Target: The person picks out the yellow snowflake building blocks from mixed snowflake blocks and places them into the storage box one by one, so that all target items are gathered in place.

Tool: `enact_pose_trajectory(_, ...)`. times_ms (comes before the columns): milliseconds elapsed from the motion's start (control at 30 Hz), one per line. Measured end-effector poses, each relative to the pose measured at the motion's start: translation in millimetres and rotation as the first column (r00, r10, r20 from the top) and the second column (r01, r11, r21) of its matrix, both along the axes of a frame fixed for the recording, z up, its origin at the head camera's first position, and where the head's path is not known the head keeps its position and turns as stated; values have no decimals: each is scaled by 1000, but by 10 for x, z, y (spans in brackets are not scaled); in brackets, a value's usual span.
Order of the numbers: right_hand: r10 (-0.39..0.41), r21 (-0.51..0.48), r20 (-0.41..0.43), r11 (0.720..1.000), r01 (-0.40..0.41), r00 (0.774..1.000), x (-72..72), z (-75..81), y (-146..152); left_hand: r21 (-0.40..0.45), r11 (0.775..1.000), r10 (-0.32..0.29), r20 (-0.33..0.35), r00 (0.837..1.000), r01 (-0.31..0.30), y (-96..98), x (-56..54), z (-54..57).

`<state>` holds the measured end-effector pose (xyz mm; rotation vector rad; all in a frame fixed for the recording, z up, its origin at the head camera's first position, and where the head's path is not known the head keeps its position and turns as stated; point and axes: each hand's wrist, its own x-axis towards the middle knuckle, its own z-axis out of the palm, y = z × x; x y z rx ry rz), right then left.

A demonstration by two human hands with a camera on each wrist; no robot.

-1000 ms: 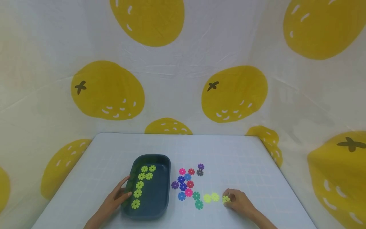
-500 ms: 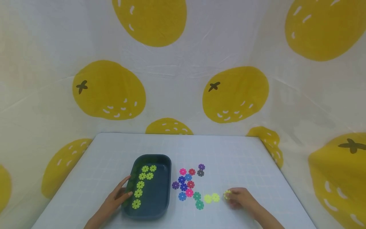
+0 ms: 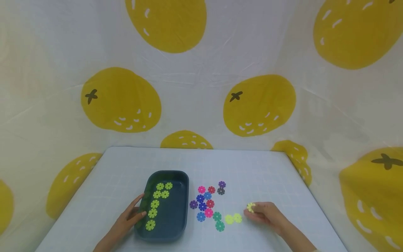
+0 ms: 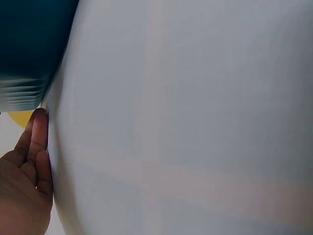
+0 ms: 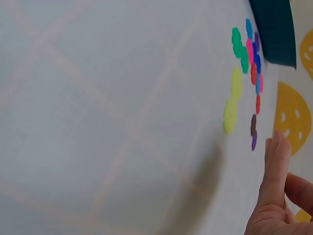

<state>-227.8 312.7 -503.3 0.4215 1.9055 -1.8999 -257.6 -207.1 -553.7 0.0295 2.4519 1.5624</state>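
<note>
My right hand (image 3: pixel 266 214) pinches a yellow notched disc (image 3: pixel 251 207) between thumb and fingers, raised above the table to the right of the loose pieces. In the right wrist view its fingers (image 5: pixel 274 176) are seen from the side, and the disc is hidden there. My left hand (image 3: pixel 126 218) rests at the left side of a dark teal tray (image 3: pixel 185 213), its thumb over the rim and the other fingers along the outside, fairly straight. Inside the tray, several yellow-green notched discs (image 3: pixel 155 203) lie along its left part. Left of my right hand, two joined yellow discs (image 3: pixel 233 218) lie flat.
Notched discs in blue (image 3: pixel 200 216), pink (image 3: pixel 209 212), red (image 3: pixel 210 203), purple (image 3: pixel 193 204), green (image 3: pixel 219 226) and grey (image 3: pixel 221 191) lie clustered right of the tray. A pale cloth (image 3: pixel 245 168) covers the table. Behind hangs a lemon-print curtain (image 3: pixel 192 105).
My right hand has lifted the yellow disc slightly away from the table and turned it, the palm side now showing more. My left hand and the tray stay put.
</note>
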Motion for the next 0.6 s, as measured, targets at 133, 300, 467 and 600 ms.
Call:
enact_pose_trajectory(133, -17, -72, 9, 997, 17, 1000, -11, 33, -20, 2, 1000, 4, 1, 1000, -4, -1, -3, -11)
enact_pose_trajectory(300, -53, -99, 33, 994, 56, 998, -45, 62, -82, -14, 1000, 11, 15, 1000, -10, -4, -11, -20)
enact_pose_trajectory(467, -53, -122, 24, 991, 55, 998, -87, 106, -163, -17, 1000, 15, 22, 1000, -14, 1, -14, -27)
enact_pose_trajectory(600, -50, -137, 23, 989, 52, 998, -134, 146, -253, -24, 1000, 19, 20, 1000, -18, 1, -8, -20)
